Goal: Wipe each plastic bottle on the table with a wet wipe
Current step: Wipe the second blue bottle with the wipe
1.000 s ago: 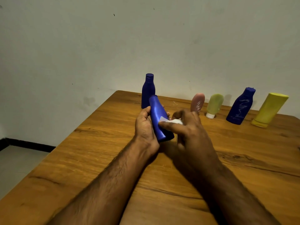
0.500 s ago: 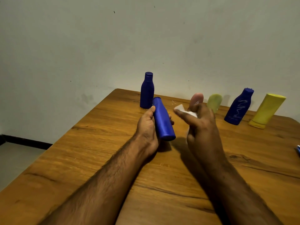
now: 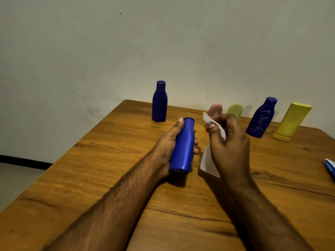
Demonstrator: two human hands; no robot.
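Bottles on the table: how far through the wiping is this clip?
Done: cannot tell; none looks visibly wiped. In hand: left hand grips blue bottle, right hand pinches wet wipe off it. Five bottles stand along the back, from dark blue bottle to yellow bottle.

wood table (image 3: 108, 178) w/ 5 bottles standing at back edge.

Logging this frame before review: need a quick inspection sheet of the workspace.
Surface: wooden table, grain and knots visible.
Job's things: blue bottle held off the table; white wipe; standing at the back, dark blue bottle, pink bottle, green bottle, scribbled blue bottle, yellow bottle.
Clutter: blue-white packet at the right edge, cropped.
Grippers: left hand grips the blue bottle; right hand pinches the wipe, apart from the bottle.
Cables: nothing seen.
Surroundings: plain wall, dark skirting.
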